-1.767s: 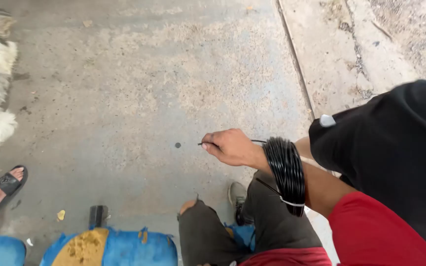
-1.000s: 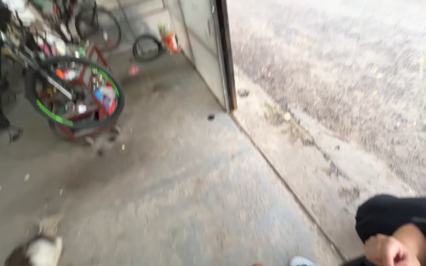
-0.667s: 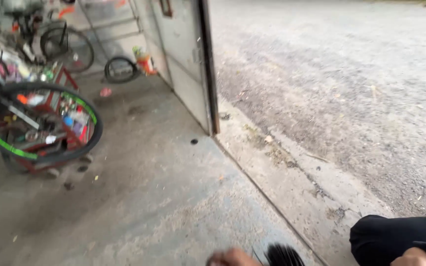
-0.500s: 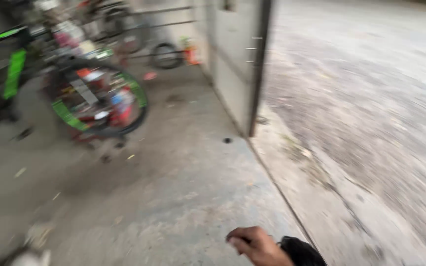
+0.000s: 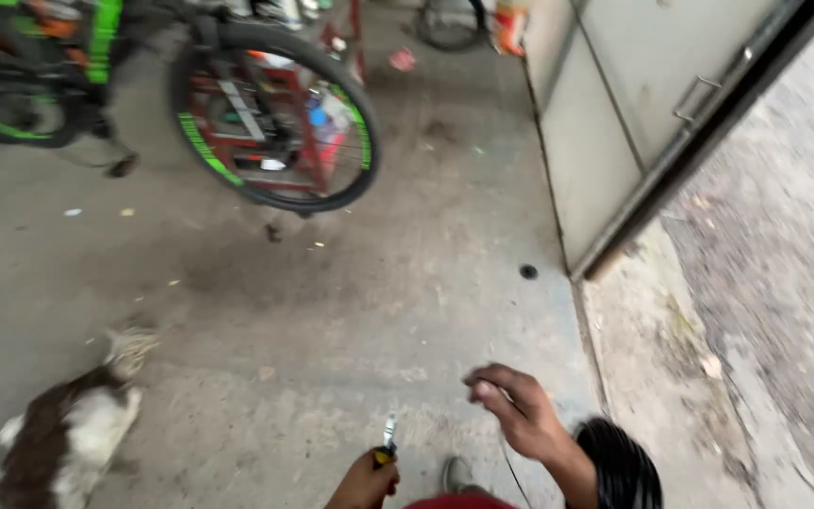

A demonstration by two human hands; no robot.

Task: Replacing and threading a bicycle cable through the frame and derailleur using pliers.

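Observation:
My right hand [image 5: 517, 412] is raised low in the view, its fingers pinched together on a thin black wire [image 5: 511, 464] that runs down toward me. A coil of black cable [image 5: 620, 466] is looped around that forearm. My left hand [image 5: 365, 482] sits at the bottom edge, closed around a small hand tool with a yellow-and-black grip and a metal tip [image 5: 388, 439] pointing up. The two hands are a short gap apart above the concrete floor. A grey shoe [image 5: 457, 472] shows between them.
A bicycle wheel with green markings [image 5: 280, 118] stands by a red stand at the back. A grey metal door [image 5: 633, 123] stands at right, with a concrete kerb [image 5: 657, 363] and gravel road beyond. A brown-and-white furry animal [image 5: 63, 438] lies at lower left.
The view has swung down and toward the bicycle. My right hand rose further into view, and my left hand with the tool has appeared at the bottom edge.

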